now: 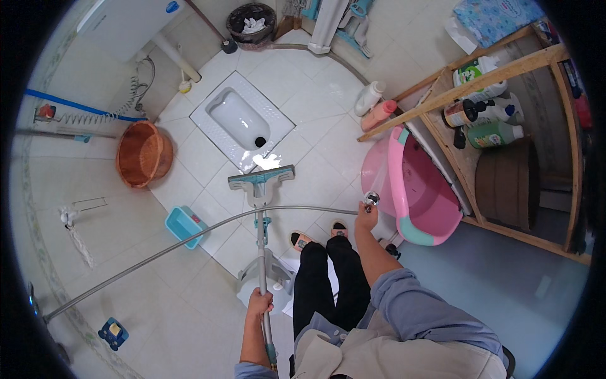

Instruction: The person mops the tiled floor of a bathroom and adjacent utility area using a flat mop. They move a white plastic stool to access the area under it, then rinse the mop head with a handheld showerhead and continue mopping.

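Observation:
My left hand point(260, 302) is wrapped around the metal pole point(262, 272) of a sponge mop. The grey and teal mop head point(261, 177) rests on the white tiled floor, just below the squat toilet point(239, 116). In my right hand point(366, 218) is a chrome shower head point(371, 199), from which a thin spray seems to come, beside the pink bathtub point(401, 189). A metal shower hose point(199, 233) runs from the left wall, over the mop pole, to that hand. Behind the pole stands a grey bucket point(267, 291), partly hidden.
A brown basin point(142, 156) and a small turquoise tub point(182, 227) sit on the left. At the back are a waste bin point(251, 40) and a plunger point(229, 46). Two bottles point(369, 98) stand near the wooden rack point(440, 116), which holds several more.

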Tool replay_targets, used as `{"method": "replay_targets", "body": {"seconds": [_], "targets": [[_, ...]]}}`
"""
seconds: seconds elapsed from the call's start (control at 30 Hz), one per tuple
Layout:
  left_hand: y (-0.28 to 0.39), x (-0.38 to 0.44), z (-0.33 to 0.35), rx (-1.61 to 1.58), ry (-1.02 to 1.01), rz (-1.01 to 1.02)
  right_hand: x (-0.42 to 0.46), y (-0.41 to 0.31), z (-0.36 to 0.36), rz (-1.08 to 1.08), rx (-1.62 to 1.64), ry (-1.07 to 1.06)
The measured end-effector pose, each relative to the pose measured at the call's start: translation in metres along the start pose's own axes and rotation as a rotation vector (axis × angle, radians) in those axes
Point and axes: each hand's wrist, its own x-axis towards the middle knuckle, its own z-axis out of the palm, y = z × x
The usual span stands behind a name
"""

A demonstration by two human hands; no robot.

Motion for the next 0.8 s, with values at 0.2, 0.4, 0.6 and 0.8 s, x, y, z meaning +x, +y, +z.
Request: {"method": "replay_targets", "body": {"seconds": [0.2, 0.4, 0.6, 0.8], "targets": [[0.003, -0.002, 0.003, -0.013, 0.004, -0.006, 0.0, 0.012, -0.005, 0.068, 0.133, -0.064], [0.003, -0.003, 0.005, -0.013, 0.004, -0.008, 0.0, 0.014, -0.01, 0.064, 0.125, -0.07], [0.003, -0.003, 0.007, 0.013, 0.015, -0.01, 0.0, 0.024, -0.01, 0.021, 0.085, -0.158], [-0.005, 0.002, 0.006, 0.013, 0.02, 0.006, -0.003, 0.003, -0.018, -0.12, 0.093, -0.251]]}}
